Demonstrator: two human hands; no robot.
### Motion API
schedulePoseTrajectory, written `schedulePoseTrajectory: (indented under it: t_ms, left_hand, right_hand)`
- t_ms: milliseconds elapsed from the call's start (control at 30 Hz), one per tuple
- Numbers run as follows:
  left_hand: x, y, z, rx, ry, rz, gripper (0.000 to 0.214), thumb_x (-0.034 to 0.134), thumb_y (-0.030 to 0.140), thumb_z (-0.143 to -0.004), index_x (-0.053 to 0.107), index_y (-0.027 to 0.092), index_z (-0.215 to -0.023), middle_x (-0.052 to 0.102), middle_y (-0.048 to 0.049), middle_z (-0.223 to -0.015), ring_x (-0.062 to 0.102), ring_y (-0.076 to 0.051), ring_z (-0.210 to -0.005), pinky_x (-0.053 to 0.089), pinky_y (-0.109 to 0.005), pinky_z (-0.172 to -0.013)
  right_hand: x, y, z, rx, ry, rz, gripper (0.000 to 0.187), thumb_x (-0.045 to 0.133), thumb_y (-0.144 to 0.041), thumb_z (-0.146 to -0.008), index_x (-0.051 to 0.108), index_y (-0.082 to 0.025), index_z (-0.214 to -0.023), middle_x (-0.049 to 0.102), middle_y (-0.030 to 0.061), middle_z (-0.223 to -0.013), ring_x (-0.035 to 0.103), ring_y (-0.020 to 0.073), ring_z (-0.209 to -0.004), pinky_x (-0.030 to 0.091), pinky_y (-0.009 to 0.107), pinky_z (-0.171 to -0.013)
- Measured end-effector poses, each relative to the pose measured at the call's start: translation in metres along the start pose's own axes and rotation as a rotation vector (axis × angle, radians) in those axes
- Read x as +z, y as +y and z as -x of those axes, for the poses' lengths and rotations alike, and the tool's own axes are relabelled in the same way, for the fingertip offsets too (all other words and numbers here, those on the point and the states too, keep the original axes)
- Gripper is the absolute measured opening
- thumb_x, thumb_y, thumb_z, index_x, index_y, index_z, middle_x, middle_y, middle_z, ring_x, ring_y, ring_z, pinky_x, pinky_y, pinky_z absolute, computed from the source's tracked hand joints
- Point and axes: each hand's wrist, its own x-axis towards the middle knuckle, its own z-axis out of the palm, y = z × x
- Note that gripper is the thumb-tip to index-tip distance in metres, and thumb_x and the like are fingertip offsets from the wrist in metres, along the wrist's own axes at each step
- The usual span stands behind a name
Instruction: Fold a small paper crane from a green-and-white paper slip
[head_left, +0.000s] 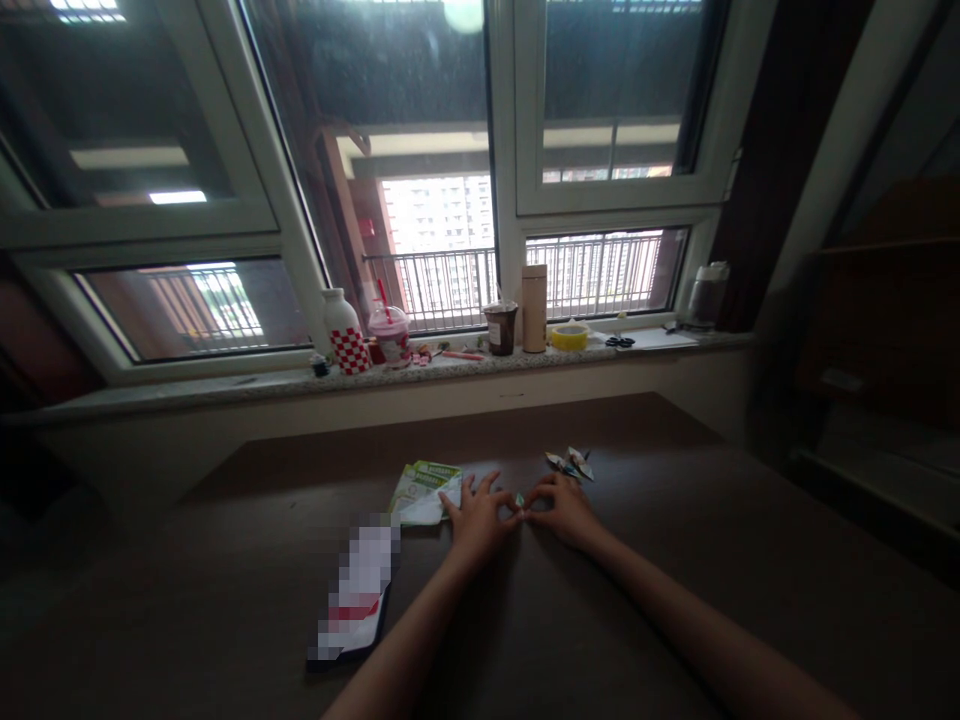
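Between my two hands, just above the brown table, is a small green and white piece of folded paper. My left hand pinches its left side with thumb and index finger, the other fingers spread. Its right side sits in the pinch of my right hand. Fingertips hide much of the piece. Green and white paper sheets lie fanned beside my left fingers. Several small pointed folded paper pieces lie just beyond my right knuckles.
A dark-edged flat object with a blurred-out face lies left of my left forearm. Along the windowsill stand a checkered bottle, a pink cup, a dark drink cup, a tan flask, yellow tape and scissors.
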Motion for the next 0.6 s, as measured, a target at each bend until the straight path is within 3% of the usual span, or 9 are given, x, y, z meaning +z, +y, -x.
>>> schedulePoseTrajectory:
  t_ms: [600]
  left_hand:
    - [-0.0056,-0.0080,-0.0011,0.001,-0.063,0.006,0.016,0.065,0.044,-0.083,0.073,0.043,-0.097,0.039,0.0088,-0.156,0.015,-0.040,-0.149,-0.004,-0.081,-0.105]
  right_hand:
    - [-0.0029,0.0092,-0.0042,0.001,-0.057,-0.041,0.019,0.079,-0.029,-0.071,0.080,-0.031,-0.090,0.060,0.0055,-0.119,0.050,0.0248,-0.119,0.034,0.039,-0.108]
